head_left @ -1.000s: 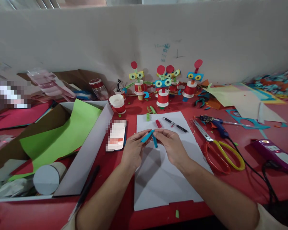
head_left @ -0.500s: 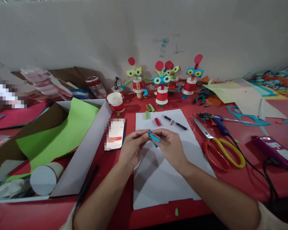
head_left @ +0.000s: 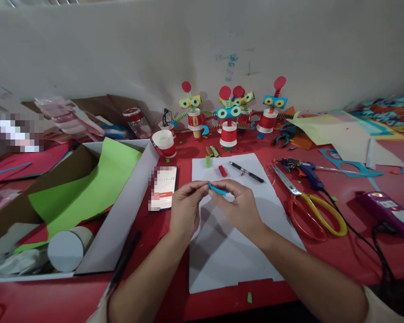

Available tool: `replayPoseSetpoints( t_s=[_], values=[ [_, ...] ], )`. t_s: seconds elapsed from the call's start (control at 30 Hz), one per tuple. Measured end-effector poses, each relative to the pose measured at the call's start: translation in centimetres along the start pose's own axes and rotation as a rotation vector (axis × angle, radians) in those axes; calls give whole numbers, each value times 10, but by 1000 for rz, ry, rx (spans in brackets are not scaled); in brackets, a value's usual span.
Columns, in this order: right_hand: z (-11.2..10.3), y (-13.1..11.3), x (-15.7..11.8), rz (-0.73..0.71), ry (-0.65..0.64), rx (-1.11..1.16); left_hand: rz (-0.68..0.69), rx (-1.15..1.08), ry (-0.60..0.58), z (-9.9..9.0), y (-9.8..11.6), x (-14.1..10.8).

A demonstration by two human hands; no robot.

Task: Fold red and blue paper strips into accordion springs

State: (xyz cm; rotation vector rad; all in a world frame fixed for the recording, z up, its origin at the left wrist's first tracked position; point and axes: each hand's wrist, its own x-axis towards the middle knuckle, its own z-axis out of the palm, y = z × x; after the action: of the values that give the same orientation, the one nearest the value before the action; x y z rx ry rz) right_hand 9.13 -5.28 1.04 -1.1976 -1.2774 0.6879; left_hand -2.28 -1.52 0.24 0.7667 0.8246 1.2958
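Between my two hands, above the white sheet [head_left: 232,251], is a narrow blue paper strip [head_left: 218,190]. My left hand [head_left: 187,202] pinches its left end between thumb and fingertips. The fingers of my right hand [head_left: 237,199] close on the strip just beside that, and part of it is hidden by them. Beyond my hands, a red folded paper spring [head_left: 222,171], a green folded spring [head_left: 208,161] and a black pen [head_left: 246,172] lie on the sheet.
Paper-cup robots [head_left: 228,130] stand at the back. To the right lie scissors [head_left: 309,208], a glue gun [head_left: 306,172] and a purple device [head_left: 387,211]. On the left are a phone [head_left: 164,188], paper cups [head_left: 164,143] and a box [head_left: 121,220] holding green paper.
The strip's loose parts, hanging apart before, now lie together as one narrow band. My right thumb has shifted left under it. The view has moved slightly.
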Motion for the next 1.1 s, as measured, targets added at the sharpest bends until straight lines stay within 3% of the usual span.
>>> replayPoseSetpoints(
  t_s=[0.1, 0.17, 0.27, 0.47, 0.63, 0.83, 0.97, 1.1],
  values=[
    [-1, 2, 3, 181, 6, 104, 5, -12, -6, 0, -2, -1],
    [-3, 4, 5, 230, -13, 131, -14, -9, -27, 0, -2, -2],
    [-7, 7, 9, 199, -54, 100, -43, 42, -83, -2, 1, -1],
    [-19, 4, 16, 15, -157, -192, -19, 393, -147, -4, 13, -1],
    [-27, 1, 21, 18, -250, -328, -49, 419, -174, -3, 13, -1],
    [-24, 7, 20, 142, -304, -31, -91, 327, -93, -6, 10, 4],
    [-16, 10, 15, 184, -248, 53, -160, 147, -19, -6, 12, 6],
    [-11, 13, 14, 259, -172, 143, -223, 62, -30, -4, 11, 5]
  ],
)
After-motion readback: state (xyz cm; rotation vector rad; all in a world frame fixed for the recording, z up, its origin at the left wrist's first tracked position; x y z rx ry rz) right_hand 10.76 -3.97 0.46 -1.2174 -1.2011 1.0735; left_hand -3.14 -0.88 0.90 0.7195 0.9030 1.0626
